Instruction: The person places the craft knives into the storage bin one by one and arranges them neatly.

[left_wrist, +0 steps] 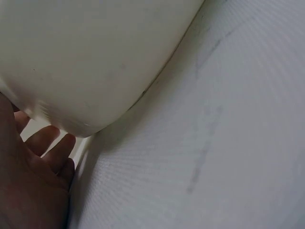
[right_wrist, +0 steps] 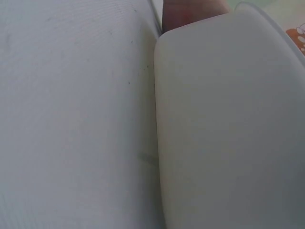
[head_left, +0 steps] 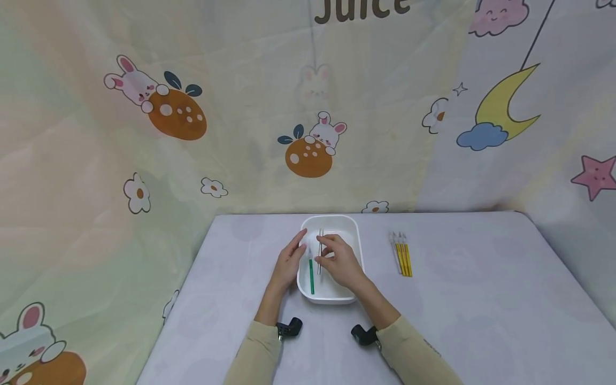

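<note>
A white tray (head_left: pixel 332 298) lies at the middle of the table. The left hand (head_left: pixel 287 266) rests at its left side, index finger and thumb stretched towards the rim. In the left wrist view, that hand's fingers (left_wrist: pixel 61 151) are beside the tray's outer wall (left_wrist: pixel 90 62). Over the tray, the right hand (head_left: pixel 340 262) pinches a slim silvery stick (head_left: pixel 320 270), held lengthwise. A slim green-handled stick with a pale tip (head_left: pixel 311 275) lies in the tray, left of the silvery one. The right wrist view shows mostly the tray's outer wall (right_wrist: pixel 228 119).
Right of the tray, several slim yellow-handled sticks with pale tips (head_left: pixel 403 256) lie side by side, a paler one at their left. The table (head_left: pixel 462 321) has a pale cloth. Behind it hangs a printed curtain (head_left: pixel 250 107).
</note>
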Demonstrator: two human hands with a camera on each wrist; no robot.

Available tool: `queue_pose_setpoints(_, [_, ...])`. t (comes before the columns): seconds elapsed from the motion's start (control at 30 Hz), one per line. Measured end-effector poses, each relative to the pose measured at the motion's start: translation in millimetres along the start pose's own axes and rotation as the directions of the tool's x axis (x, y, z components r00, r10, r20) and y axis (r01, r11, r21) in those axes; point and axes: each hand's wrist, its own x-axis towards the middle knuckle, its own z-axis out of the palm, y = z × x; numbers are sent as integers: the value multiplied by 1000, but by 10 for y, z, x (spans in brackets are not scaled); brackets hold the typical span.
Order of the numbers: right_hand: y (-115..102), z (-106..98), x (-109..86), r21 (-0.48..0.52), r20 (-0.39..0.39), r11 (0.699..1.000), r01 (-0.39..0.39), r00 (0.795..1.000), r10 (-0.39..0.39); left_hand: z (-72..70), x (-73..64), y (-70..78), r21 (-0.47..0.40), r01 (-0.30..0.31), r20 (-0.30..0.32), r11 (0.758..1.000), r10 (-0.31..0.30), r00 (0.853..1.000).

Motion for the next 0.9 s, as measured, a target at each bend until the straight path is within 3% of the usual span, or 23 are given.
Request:
queue_pose_setpoints(0.6, [-47,-27,-20,-15,159,993,-121,980,122,-9,-26,10,8,-29,-2,1000,29,1000])
queue_pose_setpoints(0.9, [-17,-13,-19,-41,253,997,-69,964,77,-12,-33,16,-8,-24,0,1000,24,1000])
